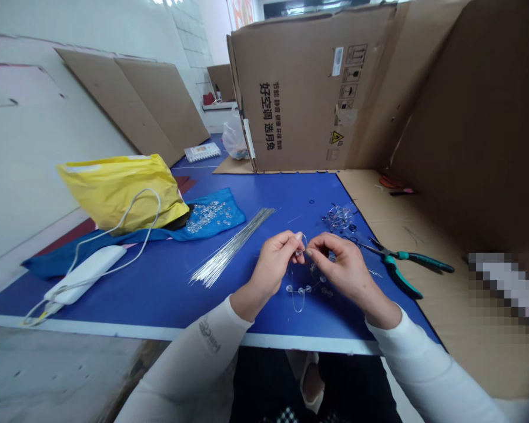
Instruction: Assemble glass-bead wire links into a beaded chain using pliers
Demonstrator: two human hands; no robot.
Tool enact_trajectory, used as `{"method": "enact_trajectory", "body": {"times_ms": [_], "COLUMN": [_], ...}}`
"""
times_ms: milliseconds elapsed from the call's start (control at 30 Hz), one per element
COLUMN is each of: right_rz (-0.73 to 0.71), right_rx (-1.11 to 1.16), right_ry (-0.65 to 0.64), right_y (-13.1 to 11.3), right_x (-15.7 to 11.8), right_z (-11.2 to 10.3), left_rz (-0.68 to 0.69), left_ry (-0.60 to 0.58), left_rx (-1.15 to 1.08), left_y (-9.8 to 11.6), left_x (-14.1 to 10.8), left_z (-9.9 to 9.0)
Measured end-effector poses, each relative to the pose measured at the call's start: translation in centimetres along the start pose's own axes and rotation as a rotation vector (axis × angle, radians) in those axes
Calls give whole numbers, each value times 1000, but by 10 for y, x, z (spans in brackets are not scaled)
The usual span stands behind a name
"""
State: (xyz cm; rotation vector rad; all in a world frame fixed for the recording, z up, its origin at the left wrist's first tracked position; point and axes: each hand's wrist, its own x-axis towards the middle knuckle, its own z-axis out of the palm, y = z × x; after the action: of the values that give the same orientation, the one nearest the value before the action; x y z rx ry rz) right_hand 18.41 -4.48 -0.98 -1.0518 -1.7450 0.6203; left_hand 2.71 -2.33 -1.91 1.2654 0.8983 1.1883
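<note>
Over the blue table, my left hand pinches a thin wire with a clear bead at the fingertips. Close beside it on the right, my right hand has thumb and forefinger pressed together on the same wire. Below both hands hangs or lies a strand of wire with clear beads. A bundle of straight silver wires lies left of my left hand. Loose clear beads rest on a blue cloth. A tangle of beaded wire pieces sits beyond my right hand.
Green-handled pliers lie at the table's right edge, next to a cardboard sheet. A yellow bag and a white power strip with a cable are on the left. A large cardboard box stands at the back.
</note>
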Motion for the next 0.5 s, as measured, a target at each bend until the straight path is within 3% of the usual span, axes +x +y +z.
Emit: {"method": "enact_trajectory", "body": {"times_ms": [267,500], "right_rz": [278,370], "right_rx": [226,405], "right_ry": [68,41], "right_y": [10,12], "right_x": [3,6], "right_z": [1,-5], "left_rz": [10,-13], "left_ry": [-107,-127], "left_rx": [55,70], "left_y": [8,9], "left_x": [0,1], "left_z": [0,-3]}}
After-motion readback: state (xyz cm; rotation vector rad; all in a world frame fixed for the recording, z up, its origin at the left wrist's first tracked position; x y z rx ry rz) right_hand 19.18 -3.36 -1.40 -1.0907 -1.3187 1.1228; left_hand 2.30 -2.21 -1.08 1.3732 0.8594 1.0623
